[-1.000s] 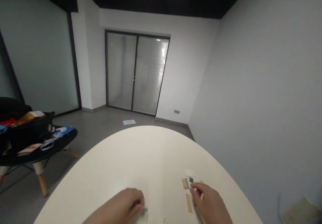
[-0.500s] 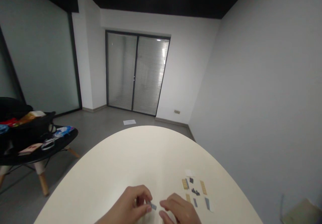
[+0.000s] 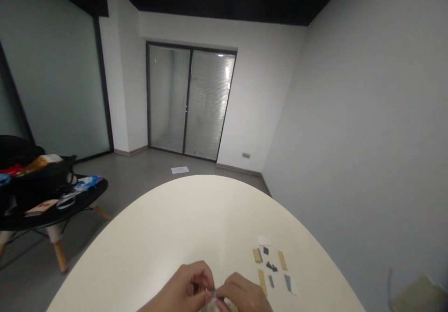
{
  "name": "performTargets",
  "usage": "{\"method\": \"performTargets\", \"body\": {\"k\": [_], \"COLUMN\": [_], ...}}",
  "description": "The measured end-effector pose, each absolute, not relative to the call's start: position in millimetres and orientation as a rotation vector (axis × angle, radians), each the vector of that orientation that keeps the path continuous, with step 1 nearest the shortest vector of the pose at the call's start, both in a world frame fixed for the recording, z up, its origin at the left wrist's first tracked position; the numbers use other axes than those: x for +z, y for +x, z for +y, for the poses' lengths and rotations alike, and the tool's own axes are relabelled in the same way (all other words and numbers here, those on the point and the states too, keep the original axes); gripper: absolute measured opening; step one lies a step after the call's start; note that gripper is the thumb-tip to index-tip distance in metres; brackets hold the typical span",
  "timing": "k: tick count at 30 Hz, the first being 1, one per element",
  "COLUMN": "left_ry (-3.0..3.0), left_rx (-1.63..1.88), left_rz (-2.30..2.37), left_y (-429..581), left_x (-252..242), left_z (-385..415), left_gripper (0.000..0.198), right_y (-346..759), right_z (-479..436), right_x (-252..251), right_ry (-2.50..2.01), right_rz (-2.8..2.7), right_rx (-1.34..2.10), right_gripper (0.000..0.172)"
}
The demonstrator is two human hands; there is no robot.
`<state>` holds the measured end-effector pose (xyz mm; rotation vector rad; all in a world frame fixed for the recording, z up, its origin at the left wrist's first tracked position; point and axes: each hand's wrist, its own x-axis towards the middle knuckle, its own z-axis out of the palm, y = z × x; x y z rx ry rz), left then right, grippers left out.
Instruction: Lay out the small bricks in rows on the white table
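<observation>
The largest thing on my feed is the white round counter (image 3: pixel 196 218), which fills the near half of the view. A low black side table (image 3: pixel 52 216) stands well apart at the far left, loaded with clutter I can't sort out. Both hands sit at the near edge of the counter, backs up, with the wrists coming in from the bottom of the frame and the fingertips meeting in the middle. The left hand (image 3: pixel 191 286) is curled, its thumb and forefinger drawn together. The right hand (image 3: pixel 241 294) mirrors it from the right, its fingers bent inward. Both sets of fingers are pinched closed on one small grey piece (image 3: pixel 212 294), which is held between the two hands. I can't tell whether it is lifted off the surface. Just right of the right hand, a cluster of loose pieces lies flat on the counter. I count three tan strips (image 3: pixel 255 255), two grey strips (image 3: pixel 287 281), two dark bits (image 3: pixel 271 267) and one white square (image 3: pixel 263 240) at the far end.
</observation>
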<state>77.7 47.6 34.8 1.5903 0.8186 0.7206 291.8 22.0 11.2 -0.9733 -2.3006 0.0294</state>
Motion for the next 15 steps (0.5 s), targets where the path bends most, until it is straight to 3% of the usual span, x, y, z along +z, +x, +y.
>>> {"method": "performTargets", "body": {"k": [8, 15], "left_ry": [1.478, 1.581], "left_rx": [0.752, 0.746], "left_rz": [0.644, 0.811], "left_y": [78, 83], "left_x": [28, 22], "left_z": [50, 52], "left_gripper": [0.037, 0.021], "right_y": [293, 291], "right_z": [22, 23], "right_x": [12, 9], "right_ry": [-0.987, -0.971], "right_rz": [-2.289, -2.306], "right_rx": [0.059, 0.032], "right_gripper": [0.009, 0.013]}}
